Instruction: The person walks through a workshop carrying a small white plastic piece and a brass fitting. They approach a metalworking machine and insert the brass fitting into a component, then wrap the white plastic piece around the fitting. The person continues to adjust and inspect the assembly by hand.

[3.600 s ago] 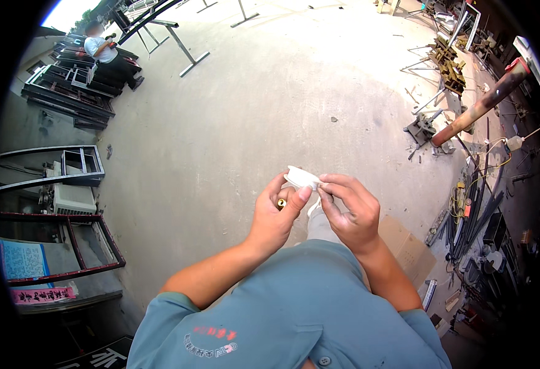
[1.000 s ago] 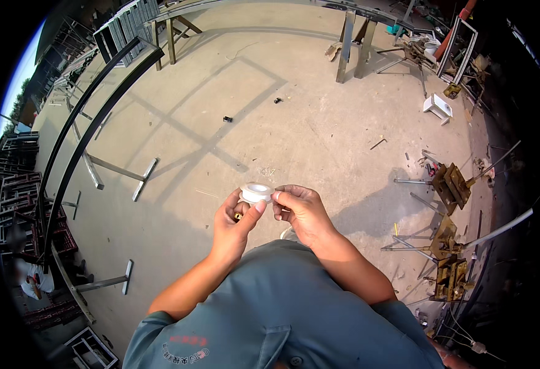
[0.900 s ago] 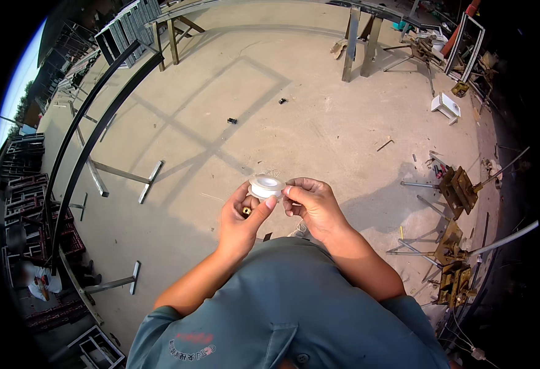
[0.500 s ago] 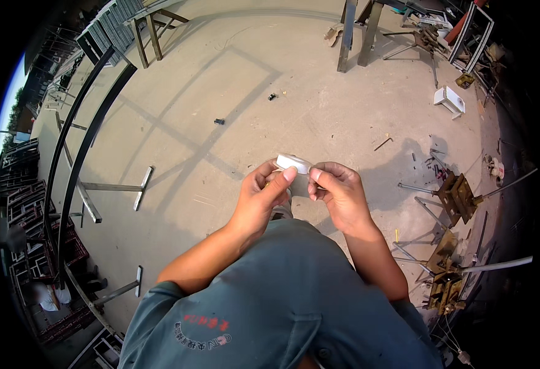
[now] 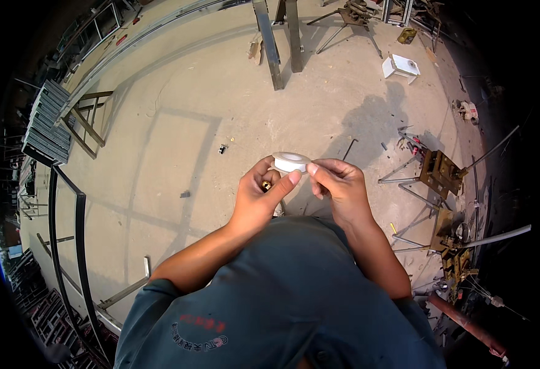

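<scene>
A small roll of white thread seal tape (image 5: 290, 163) with a pale rim and an open centre is held up in front of my body. My left hand (image 5: 262, 189) grips it from the left, the thumb pressed on its white side. A brass-coloured fitting (image 5: 266, 184) shows in the curl of the same hand's fingers, mostly hidden. At the roll's right edge, the thumb and fingers of my right hand (image 5: 339, 183) are pinched together. Whether they hold the loose tape end or the rim is too small to tell.
Rusty metal stands (image 5: 443, 174) with jutting legs line the right. A white stool-like box (image 5: 400, 66) sits at the upper right, and a bent rod (image 5: 350, 149) lies on the concrete. Dark metal frames (image 5: 67, 246) stand at left, near stacked grey panels (image 5: 47, 123).
My view has swung to the right, so the floor and stands appear shifted. The tape roll has tilted, and its round top face and centre hole now show. Both hands stay at it.
</scene>
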`<control>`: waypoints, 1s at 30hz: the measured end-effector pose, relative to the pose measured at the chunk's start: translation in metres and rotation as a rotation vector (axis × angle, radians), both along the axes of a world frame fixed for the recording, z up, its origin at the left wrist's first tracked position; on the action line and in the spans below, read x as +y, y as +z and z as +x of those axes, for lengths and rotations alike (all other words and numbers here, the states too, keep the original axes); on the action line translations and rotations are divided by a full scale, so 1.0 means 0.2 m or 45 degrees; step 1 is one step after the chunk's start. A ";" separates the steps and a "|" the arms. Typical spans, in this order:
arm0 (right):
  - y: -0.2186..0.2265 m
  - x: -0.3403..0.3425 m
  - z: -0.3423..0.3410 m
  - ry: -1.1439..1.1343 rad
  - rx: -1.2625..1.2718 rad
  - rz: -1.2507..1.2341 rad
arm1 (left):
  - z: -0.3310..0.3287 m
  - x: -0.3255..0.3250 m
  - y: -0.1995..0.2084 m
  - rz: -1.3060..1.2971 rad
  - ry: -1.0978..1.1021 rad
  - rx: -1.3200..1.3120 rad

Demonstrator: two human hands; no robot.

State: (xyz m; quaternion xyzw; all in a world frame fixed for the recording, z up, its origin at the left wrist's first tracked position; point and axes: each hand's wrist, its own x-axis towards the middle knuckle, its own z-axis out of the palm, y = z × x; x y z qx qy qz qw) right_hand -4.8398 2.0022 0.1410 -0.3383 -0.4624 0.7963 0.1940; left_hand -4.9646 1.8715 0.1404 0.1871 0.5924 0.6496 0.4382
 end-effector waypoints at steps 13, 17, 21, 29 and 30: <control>-0.14 1.60 -0.46 -0.115 0.155 -0.527 | -0.56 1.67 -0.03 -0.049 -0.278 -0.090; -0.06 2.06 -0.58 -0.081 0.121 -0.471 | -0.67 2.10 0.04 -0.035 -0.268 -0.061; -0.02 2.42 -0.70 -0.082 0.061 -0.468 | -0.78 2.48 0.07 -0.010 -0.230 -0.186; -0.08 3.25 -0.92 -0.193 -0.053 0.029 | -1.12 3.38 -0.10 0.003 -0.362 -0.360; -0.07 3.35 -0.96 -0.189 -0.091 0.118 | -1.14 3.51 -0.05 -0.034 -0.319 -0.299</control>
